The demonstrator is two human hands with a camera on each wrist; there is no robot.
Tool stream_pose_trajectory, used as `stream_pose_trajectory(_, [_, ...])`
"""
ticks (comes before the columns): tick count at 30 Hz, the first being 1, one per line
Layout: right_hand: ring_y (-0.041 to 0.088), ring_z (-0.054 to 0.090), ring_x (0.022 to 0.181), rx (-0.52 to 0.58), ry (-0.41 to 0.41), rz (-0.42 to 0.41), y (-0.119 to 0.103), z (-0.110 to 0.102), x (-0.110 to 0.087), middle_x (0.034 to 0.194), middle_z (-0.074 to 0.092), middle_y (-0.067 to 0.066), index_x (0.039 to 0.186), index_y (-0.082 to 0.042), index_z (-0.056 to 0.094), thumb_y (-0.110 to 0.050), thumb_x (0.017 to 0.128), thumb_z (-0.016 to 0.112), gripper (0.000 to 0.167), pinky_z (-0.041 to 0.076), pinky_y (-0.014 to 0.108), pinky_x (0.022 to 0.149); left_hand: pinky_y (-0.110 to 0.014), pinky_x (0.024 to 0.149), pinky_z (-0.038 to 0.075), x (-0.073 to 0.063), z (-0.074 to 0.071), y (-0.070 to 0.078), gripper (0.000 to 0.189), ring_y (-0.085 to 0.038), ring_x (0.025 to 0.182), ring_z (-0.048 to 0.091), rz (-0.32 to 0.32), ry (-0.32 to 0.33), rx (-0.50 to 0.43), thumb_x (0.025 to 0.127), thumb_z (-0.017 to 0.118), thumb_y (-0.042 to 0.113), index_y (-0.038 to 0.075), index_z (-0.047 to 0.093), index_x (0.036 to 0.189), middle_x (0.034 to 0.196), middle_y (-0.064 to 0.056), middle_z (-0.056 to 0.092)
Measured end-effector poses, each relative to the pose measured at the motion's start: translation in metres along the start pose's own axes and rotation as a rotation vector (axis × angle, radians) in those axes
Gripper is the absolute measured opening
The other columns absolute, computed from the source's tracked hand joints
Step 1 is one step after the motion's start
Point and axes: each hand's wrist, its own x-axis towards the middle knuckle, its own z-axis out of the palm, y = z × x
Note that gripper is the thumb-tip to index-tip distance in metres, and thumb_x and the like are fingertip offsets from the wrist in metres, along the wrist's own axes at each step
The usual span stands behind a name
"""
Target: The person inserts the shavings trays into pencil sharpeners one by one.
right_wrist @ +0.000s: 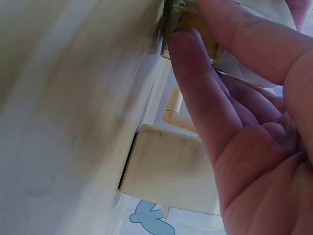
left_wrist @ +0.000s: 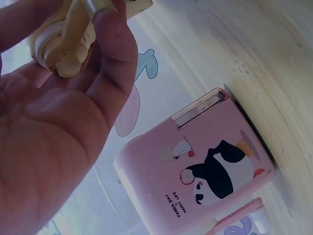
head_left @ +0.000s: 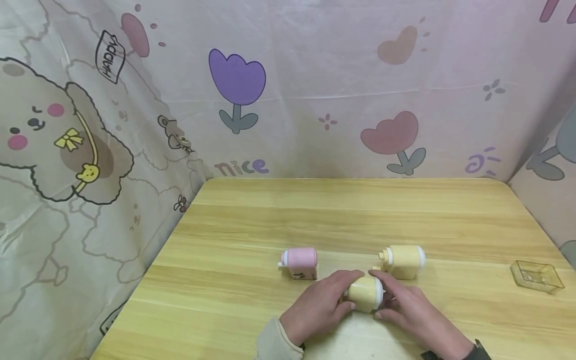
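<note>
In the head view a yellow crank pencil sharpener (head_left: 362, 294) lies between both hands near the front of the table. My left hand (head_left: 318, 305) grips its crank end, fingers over the top and thumb low on the near side. At its white-rimmed end, my right hand (head_left: 411, 302) curls its fingers and thumb around it. Close up in the right wrist view, the right fingertips touch a clear yellowish part (right_wrist: 168, 41); whether it is a drawer in the sharpener, I cannot tell. The left palm (left_wrist: 54, 132) faces the crank (left_wrist: 73, 44).
Behind the hands, a pink pencil sharpener (head_left: 303, 262) with a panda print stands to the left, and a second yellow sharpener (head_left: 406, 261) to the right. A clear yellow drawer (head_left: 537, 276) lies near the wooden table's (head_left: 252, 215) right edge. Printed cloth (head_left: 310, 60) hangs around.
</note>
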Motion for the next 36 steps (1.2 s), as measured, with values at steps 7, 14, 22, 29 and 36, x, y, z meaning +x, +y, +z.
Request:
stream_pose_trajectory(7, [0.002, 0.068, 0.085, -0.018, -0.006, 0.024, -0.002, 0.0005, 0.0013, 0.103, 0.074, 0.01, 0.141, -0.003, 0.049, -0.012, 0.075, 0.09, 0.078, 0.059, 0.029, 0.067, -0.026, 0.104, 0.048, 0.0009, 0.0004, -0.0001, 0.058, -0.006, 0.128, 0.057, 0.007, 0.004, -0.001, 0.096, 0.073, 0.017, 0.02, 0.049, 0.149, 0.142, 0.003, 0.06])
stream_pose_trajectory(14, [0.002, 0.068, 0.084, -0.014, -0.011, 0.02, -0.0019, 0.0008, 0.0014, 0.099, 0.075, 0.009, 0.139, 0.0, 0.049, -0.012, 0.074, 0.091, 0.078, 0.058, 0.027, 0.066, -0.026, 0.102, 0.05, 0.001, 0.0005, 0.0003, 0.059, -0.007, 0.126, 0.058, 0.008, 0.008, 0.007, 0.096, 0.074, 0.017, 0.021, 0.049, 0.149, 0.14, 0.002, 0.061])
stream_pose_trajectory(22, [0.004, 0.07, 0.087, -0.024, -0.03, 0.056, -0.0039, 0.0005, 0.0018, 0.103, 0.074, 0.013, 0.14, 0.001, 0.05, -0.015, 0.077, 0.089, 0.077, 0.059, 0.029, 0.069, -0.027, 0.104, 0.049, 0.0012, -0.0002, 0.0009, 0.058, -0.007, 0.128, 0.056, 0.002, 0.001, -0.004, 0.096, 0.073, 0.017, 0.021, 0.05, 0.15, 0.142, 0.003, 0.06])
stream_pose_trajectory(29, [0.005, 0.07, 0.088, -0.036, -0.033, 0.068, -0.0054, 0.0011, 0.0021, 0.106, 0.074, 0.015, 0.141, 0.0, 0.049, -0.015, 0.077, 0.089, 0.077, 0.06, 0.03, 0.07, -0.026, 0.104, 0.049, 0.0006, -0.0005, 0.0008, 0.058, -0.006, 0.128, 0.057, 0.01, 0.009, -0.002, 0.096, 0.073, 0.017, 0.02, 0.05, 0.149, 0.142, 0.003, 0.06])
stream_pose_trajectory(36, [0.005, 0.07, 0.089, -0.065, -0.014, 0.067, -0.0065, 0.0022, 0.0018, 0.105, 0.076, 0.013, 0.141, 0.0, 0.05, -0.016, 0.076, 0.09, 0.079, 0.059, 0.029, 0.071, -0.026, 0.104, 0.049, 0.0007, -0.0001, 0.0006, 0.058, -0.007, 0.128, 0.057, 0.006, 0.01, -0.01, 0.096, 0.073, 0.017, 0.021, 0.05, 0.149, 0.142, 0.003, 0.06])
